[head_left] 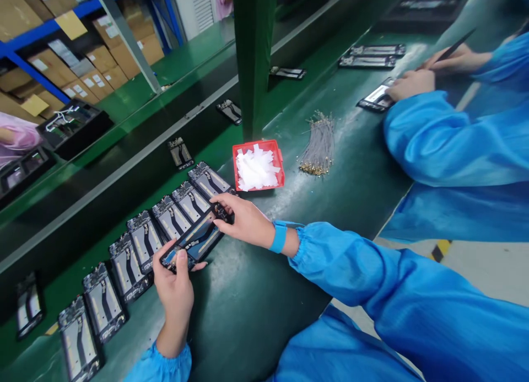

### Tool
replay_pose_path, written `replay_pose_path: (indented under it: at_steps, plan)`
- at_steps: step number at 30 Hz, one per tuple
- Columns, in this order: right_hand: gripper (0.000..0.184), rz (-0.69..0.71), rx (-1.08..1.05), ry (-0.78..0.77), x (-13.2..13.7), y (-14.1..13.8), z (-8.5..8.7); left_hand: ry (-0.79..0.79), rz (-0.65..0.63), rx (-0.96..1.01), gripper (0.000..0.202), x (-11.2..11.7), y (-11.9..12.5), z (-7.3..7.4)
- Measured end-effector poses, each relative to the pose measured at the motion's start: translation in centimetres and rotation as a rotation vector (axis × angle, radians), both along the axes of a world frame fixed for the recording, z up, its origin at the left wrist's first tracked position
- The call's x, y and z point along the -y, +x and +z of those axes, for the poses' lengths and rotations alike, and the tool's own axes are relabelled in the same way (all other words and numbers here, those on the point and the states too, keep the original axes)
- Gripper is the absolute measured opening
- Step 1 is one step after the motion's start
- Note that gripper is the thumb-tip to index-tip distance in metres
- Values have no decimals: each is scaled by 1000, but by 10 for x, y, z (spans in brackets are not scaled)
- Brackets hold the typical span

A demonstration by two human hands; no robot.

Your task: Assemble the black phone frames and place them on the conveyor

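My left hand (176, 285) and my right hand (243, 219) hold one phone frame (196, 240) between them, just above the green bench. The left hand grips its near end, fingers wrapped around it. At the far end, the right hand's fingers pinch the frame. A row of several similar phone frames (140, 244) lies side by side right behind it, running from lower left to upper right. My right wrist wears a blue strap (280, 236).
A red tray (258, 165) of white slips sits beyond the row. A bundle of thin cables (319, 146) lies to its right. A co-worker in blue sleeves (446, 134) handles a phone frame (377, 98) farther along. A green post (253, 57) stands behind the tray. Boxes fill shelves at upper left.
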State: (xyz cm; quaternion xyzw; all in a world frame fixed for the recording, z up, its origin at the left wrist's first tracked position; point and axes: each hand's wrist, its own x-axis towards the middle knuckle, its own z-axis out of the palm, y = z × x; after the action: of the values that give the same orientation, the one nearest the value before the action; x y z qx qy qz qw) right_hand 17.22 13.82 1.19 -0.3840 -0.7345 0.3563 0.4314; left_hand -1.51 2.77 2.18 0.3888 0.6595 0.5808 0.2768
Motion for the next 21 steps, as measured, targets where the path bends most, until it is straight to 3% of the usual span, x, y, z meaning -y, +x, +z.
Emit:
replay_pose_path:
  at_steps: [5, 13, 21]
  plan:
    - [54, -17, 12, 22, 8, -3, 1, 29, -66, -98, 42, 7, 12, 0]
    - [81, -135, 144, -54, 33, -17, 6, 74, -57, -185, 38, 13, 31, -13]
    - [77, -159, 147, -39, 38, -16, 13, 129, -74, -237, 38, 14, 27, -29]
